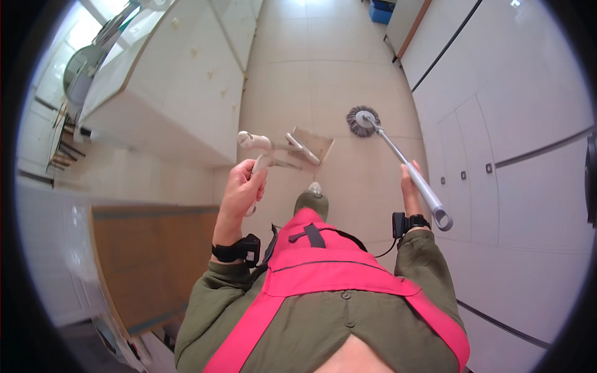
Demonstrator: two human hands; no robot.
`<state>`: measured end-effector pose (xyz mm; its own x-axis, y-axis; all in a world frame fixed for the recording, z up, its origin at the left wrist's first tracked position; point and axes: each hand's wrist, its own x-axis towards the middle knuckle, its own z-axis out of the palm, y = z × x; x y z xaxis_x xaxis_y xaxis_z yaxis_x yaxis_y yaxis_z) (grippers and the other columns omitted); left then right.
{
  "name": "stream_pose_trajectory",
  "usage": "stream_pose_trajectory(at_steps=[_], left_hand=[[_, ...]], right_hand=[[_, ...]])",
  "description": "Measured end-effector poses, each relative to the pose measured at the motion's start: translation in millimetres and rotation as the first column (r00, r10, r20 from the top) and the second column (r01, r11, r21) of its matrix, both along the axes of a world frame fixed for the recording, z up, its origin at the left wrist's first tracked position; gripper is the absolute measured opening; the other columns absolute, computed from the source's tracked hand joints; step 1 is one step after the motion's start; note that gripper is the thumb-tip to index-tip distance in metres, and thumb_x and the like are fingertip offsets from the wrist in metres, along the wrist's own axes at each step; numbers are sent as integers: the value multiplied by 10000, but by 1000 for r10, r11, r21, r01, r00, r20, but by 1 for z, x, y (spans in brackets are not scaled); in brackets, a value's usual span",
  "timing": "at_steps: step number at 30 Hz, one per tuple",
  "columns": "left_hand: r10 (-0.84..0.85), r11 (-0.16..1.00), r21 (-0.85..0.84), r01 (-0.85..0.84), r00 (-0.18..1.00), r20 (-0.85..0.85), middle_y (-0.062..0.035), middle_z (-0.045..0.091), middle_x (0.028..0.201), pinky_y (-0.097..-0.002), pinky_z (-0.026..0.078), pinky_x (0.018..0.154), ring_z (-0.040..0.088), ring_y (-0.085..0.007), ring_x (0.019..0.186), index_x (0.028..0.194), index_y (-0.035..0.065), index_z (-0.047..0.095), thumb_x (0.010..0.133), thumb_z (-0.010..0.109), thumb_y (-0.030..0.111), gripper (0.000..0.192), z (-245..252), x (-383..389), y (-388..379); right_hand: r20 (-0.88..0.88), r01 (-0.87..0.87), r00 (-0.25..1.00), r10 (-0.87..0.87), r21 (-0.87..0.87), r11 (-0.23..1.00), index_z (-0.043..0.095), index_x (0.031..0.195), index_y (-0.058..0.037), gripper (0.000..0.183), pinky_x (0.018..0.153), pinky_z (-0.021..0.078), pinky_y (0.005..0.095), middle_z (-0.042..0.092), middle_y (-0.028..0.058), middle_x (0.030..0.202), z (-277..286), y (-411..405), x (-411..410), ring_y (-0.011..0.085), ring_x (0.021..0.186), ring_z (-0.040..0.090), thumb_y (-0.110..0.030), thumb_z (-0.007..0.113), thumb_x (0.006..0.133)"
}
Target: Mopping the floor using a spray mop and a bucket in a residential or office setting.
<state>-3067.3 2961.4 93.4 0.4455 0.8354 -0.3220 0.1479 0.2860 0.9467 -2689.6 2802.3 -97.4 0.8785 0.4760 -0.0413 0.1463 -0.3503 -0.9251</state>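
My left hand (245,184) is closed around a white plastic handle (262,163). In front of it a second white handle (255,140) stands close by, and a long-handled dustpan (317,142) with a brush lies beyond, low over the tiled floor; which handle belongs to which is unclear. My right hand (409,182) grips the grey pole of a mop (426,196). The mop's round grey string head (363,120) is at floor level, ahead and a little left of that hand. Both wrists wear black straps with small devices.
White cabinets (186,79) run along the left and tall white cupboards (513,163) along the right. A brown wooden board (158,265) is at the lower left. Tiled floor (322,84) stretches ahead between them, with a blue box (380,14) at the far right end.
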Motion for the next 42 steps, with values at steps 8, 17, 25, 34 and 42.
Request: stream_pose_trajectory(at_steps=[8, 17, 25, 34, 42], left_hand=[[-36, 999, -16, 35, 999, -35, 10, 462, 545, -198, 320, 360, 410, -45, 410, 836, -3, 510, 846, 529, 133, 138, -11, 105, 154], [-39, 999, -37, 36, 995, -87, 12, 461, 543, -198, 322, 358, 410, -46, 406, 796, 4, 514, 857, 545, 182, 191, -30, 206, 317], [16, 998, -56, -20, 997, -73, 16, 459, 543, -197, 326, 354, 416, -45, 407, 850, 1, 535, 858, 534, 169, 168, 2, 276, 479], [-56, 998, -6, 56, 992, -113, 1, 479, 552, -207, 330, 356, 425, -57, 408, 858, -17, 521, 852, 530, 131, 148, -53, 400, 654], [-194, 981, -21, 193, 972, -135, -2, 466, 535, -212, 326, 353, 414, -63, 395, 848, -31, 503, 859, 516, 114, 145, -85, 557, 814]], right_hand=[[-66, 65, 995, -71, -83, 994, 493, 1133, 32, 458, 888, 391, 325, 541, 126, 1036, 13, 82, 60, 210, 988, 494, -207, 633, 769], [-10, 92, 996, -92, 6, 996, 477, 1137, 31, 460, 801, 437, 302, 518, 122, 1013, 9, 239, 162, 166, 900, 510, -153, 653, 755], [35, 32, 999, -29, -90, 995, 488, 1123, 37, 446, 901, 389, 342, 513, 159, 1080, 19, 465, 273, 227, 1017, 483, -190, 623, 763], [55, -57, 997, 53, 72, 996, 485, 1094, 66, 434, 724, 433, 270, 558, 77, 847, -18, 639, 423, 128, 802, 513, -171, 632, 761], [-68, 156, 986, -152, 46, 987, 466, 1130, 67, 488, 778, 418, 281, 553, 87, 911, 22, 717, 514, 145, 847, 511, -193, 645, 758]])
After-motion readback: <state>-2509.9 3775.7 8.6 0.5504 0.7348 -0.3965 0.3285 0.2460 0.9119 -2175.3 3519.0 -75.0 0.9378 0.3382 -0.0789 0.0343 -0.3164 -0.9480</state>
